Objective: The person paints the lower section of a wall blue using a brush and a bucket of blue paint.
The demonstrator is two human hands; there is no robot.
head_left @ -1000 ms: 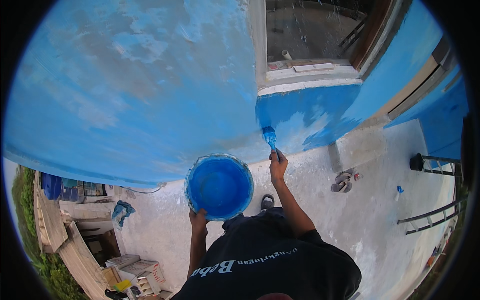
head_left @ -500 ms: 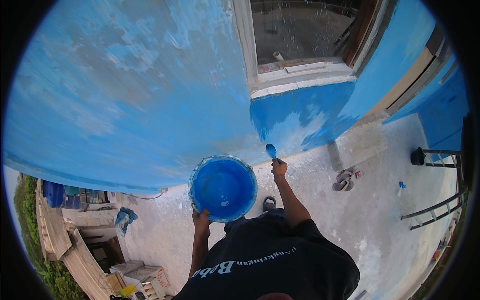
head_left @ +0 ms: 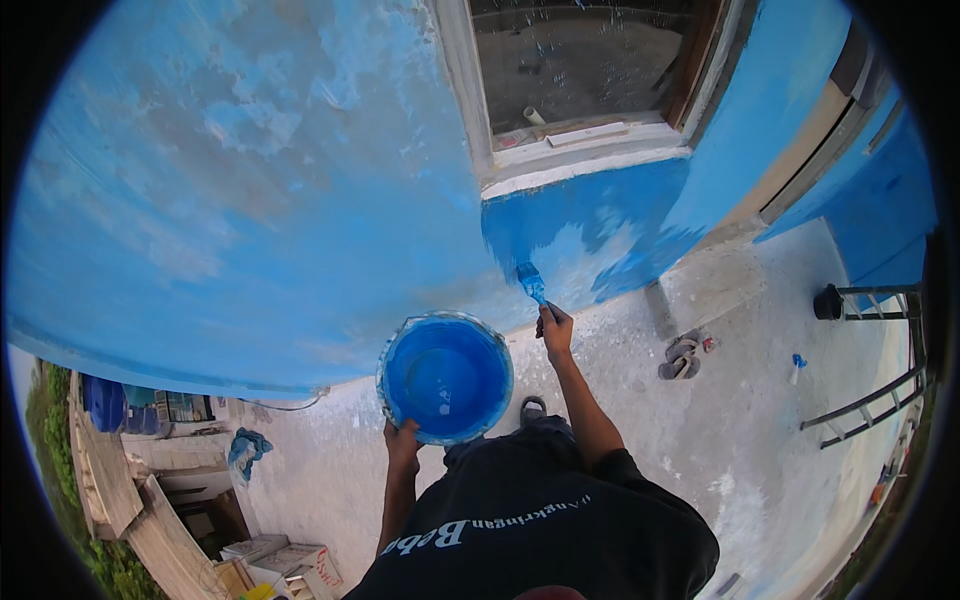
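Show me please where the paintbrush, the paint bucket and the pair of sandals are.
paintbrush (head_left: 530, 281): head view, on its blue bristle end at the wall.
paint bucket (head_left: 446, 375): head view, on its blue inside.
pair of sandals (head_left: 682, 356): head view, on the sandals on the floor.

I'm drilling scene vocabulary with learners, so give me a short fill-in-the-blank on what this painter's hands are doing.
1. The left hand holds a round ____ of blue paint by its rim.
2. The right hand grips a ____ whose bristles touch the wall.
3. The wall patch being painted lies directly below the ____.
4. A pair of ____ lies on the concrete floor to the person's right.

Missing words: bucket; paintbrush; window; sandals
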